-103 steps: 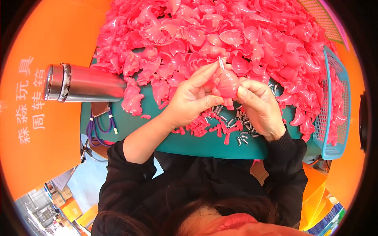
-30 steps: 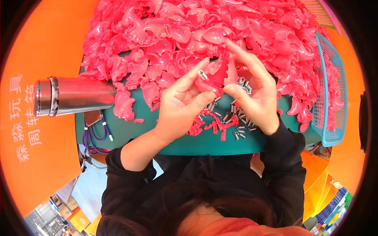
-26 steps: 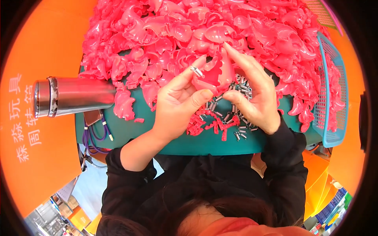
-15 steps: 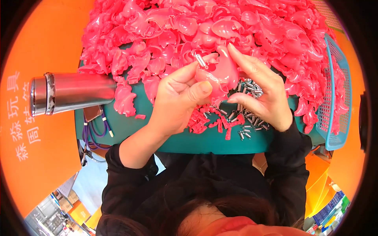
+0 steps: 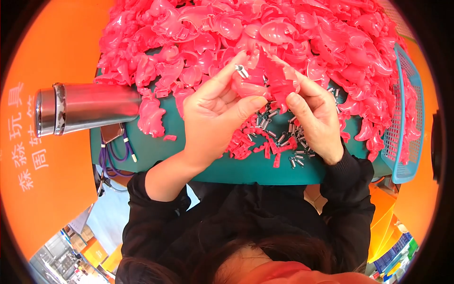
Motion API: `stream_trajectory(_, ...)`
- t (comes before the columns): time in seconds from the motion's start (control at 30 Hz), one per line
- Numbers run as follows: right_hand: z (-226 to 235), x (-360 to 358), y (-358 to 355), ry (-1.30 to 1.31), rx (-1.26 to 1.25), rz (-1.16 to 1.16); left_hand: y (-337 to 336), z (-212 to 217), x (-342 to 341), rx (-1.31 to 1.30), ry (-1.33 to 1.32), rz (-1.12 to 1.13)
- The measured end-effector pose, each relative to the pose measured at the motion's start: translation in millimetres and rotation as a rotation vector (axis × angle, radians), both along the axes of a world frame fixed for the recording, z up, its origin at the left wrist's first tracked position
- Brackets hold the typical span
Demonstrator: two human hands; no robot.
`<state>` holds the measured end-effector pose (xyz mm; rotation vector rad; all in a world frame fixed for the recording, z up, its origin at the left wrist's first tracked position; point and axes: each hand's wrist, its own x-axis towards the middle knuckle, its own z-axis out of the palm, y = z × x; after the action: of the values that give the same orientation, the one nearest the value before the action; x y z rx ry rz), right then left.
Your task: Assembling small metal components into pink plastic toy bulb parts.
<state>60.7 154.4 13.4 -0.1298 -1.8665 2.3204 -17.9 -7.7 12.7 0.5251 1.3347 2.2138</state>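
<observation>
Left grip cupped, thumb extended rightward, right grip pinching, left forearm bare, slanting inward

We see a plain black top at the lower middle of the frame; its left sleeve bunches in loose folds, baring the forearm, its right sleeve narrows to a ribbed cuff. Left hand and right hand are bare.
</observation>
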Motion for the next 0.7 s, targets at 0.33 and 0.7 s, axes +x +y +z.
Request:
stream_trajectory(0.33, -2.1, -1.4, 0.3, 0.016, 0.027, 0.013, 0.7, -0.4, 1.1, -0.008, -0.001, 0.044)
stream_trajectory(0.7, -1.9, -1.9, -1.5, 0.013, 0.005, 0.013, 0.5, 1.2, 2.5, -0.024, -0.003, 0.04)
